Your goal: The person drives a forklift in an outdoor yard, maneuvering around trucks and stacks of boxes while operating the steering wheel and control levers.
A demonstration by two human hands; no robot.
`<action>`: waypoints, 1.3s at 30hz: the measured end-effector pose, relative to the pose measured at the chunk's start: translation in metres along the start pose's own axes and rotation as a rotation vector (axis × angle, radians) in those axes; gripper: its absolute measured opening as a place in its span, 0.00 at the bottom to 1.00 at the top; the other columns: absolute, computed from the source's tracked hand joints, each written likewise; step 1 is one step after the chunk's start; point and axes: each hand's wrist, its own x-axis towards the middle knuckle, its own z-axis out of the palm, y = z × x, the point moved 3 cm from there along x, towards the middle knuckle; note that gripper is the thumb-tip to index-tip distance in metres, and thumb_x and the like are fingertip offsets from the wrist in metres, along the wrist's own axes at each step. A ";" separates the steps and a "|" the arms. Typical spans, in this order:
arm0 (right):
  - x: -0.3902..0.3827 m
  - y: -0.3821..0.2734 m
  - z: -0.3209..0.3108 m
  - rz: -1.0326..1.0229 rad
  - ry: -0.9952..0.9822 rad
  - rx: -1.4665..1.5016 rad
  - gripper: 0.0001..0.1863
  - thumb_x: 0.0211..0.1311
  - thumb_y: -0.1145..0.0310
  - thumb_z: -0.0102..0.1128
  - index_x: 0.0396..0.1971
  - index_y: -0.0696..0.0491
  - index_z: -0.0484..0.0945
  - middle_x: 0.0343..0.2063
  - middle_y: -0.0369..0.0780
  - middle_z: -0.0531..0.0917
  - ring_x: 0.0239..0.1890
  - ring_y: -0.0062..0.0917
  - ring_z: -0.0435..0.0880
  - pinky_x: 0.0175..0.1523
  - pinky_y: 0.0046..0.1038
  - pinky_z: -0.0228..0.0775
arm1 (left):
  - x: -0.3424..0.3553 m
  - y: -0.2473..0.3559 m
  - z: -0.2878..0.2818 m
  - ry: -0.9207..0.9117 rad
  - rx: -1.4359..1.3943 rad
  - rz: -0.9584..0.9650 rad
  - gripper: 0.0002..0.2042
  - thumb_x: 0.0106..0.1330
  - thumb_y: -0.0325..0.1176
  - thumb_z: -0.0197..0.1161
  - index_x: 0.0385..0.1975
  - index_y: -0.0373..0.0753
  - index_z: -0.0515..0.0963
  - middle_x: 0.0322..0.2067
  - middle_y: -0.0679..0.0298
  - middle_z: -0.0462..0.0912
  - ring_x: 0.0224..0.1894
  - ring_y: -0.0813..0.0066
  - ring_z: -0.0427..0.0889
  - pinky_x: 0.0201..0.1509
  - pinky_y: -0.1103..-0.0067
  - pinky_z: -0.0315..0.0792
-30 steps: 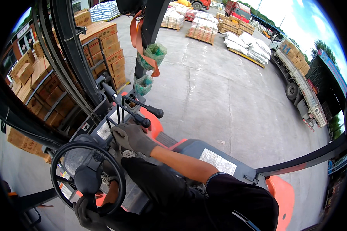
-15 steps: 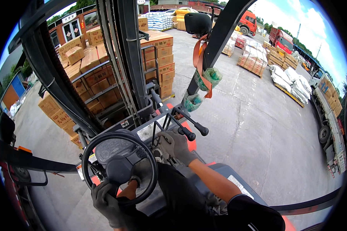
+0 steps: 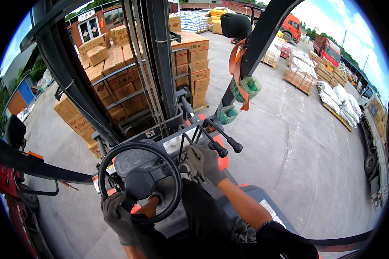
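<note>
Left hand [image 3: 119,218], gloved: fingers curled around steering wheel [image 3: 139,183], lower-left rim. Mast [image 3: 160,56] ahead. Right hand [image 3: 205,163], gloved, over nearest lever [image 3: 183,140]; cannot tell whether fingers close. Two black-knobbed levers [image 3: 221,150] just right.

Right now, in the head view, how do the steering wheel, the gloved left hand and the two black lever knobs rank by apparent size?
1. Steering wheel
2. Gloved left hand
3. Left lever knob and right lever knob: too alike to rank.
</note>
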 end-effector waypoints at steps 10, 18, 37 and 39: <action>-0.001 0.010 0.008 -0.003 0.009 0.037 0.09 0.76 0.67 0.68 0.48 0.51 0.93 0.43 0.43 0.94 0.46 0.41 0.94 0.50 0.40 0.86 | 0.012 -0.023 0.006 0.016 0.037 0.023 0.15 0.65 0.13 0.57 0.38 0.34 0.91 0.44 0.58 0.95 0.56 0.56 0.93 0.82 0.55 0.71; 0.004 0.027 -0.008 -0.011 -0.056 -0.020 0.11 0.79 0.68 0.66 0.50 0.53 0.93 0.42 0.44 0.95 0.41 0.34 0.95 0.47 0.33 0.84 | 0.048 -0.010 0.023 0.066 -0.063 0.041 0.13 0.68 0.12 0.58 0.39 0.33 0.90 0.44 0.55 0.95 0.55 0.56 0.93 0.83 0.53 0.69; -0.001 0.033 0.005 -0.024 -0.018 0.054 0.11 0.76 0.62 0.68 0.50 0.49 0.92 0.46 0.41 0.95 0.48 0.41 0.94 0.53 0.39 0.86 | 0.117 -0.031 0.077 -0.032 -0.304 -0.061 0.16 0.74 0.12 0.52 0.45 0.27 0.89 0.48 0.54 0.92 0.54 0.64 0.92 0.62 0.72 0.86; -0.002 0.044 0.006 -0.078 -0.007 0.102 0.13 0.78 0.61 0.66 0.52 0.49 0.92 0.48 0.43 0.94 0.48 0.42 0.94 0.52 0.41 0.87 | 0.107 -0.039 0.080 -0.003 -0.296 -0.056 0.16 0.75 0.13 0.51 0.47 0.28 0.89 0.49 0.55 0.92 0.55 0.65 0.91 0.63 0.71 0.87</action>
